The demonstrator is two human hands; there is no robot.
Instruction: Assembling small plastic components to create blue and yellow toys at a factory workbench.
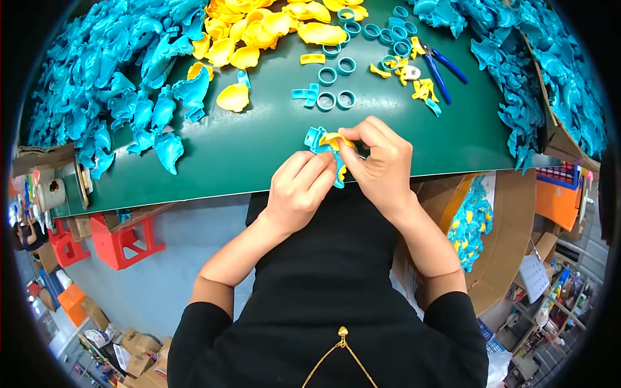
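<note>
- Here, both hands meet at the near edge of the green tabletop point(259, 139), the landmark for everything below.
- The left hand point(299, 191) is closed on a small teal-and-yellow toy point(328, 147), its fingers curled around the toy's lower part just over the tabletop's near edge.
- The right hand point(381, 161) pinches the same toy from the other side, thumb and fingertips pressed on its yellow piece; the two hands touch each other at the toy.
- The toy sits at the middle of the tabletop's near edge, its teal end poking up and away from the person.
- Teal rings point(336, 81) lie loose near the tabletop's middle, just beyond the hands, with more toward the far edge.
- Yellow shells point(259, 29) are heaped at the tabletop's far edge, left of the rings.
- Teal shells point(110, 84) fill the tabletop's left side in a deep pile, and another pile point(517, 71) covers its right side.
- Blue-handled pliers point(443, 68) lie right of the rings on the tabletop, beside small yellow bits point(420, 87).
- A cardboard box point(501, 252) stands below the tabletop's right near corner, holding finished teal-and-yellow toys.
- A red stool point(126, 239) stands under the tabletop's left near edge.
</note>
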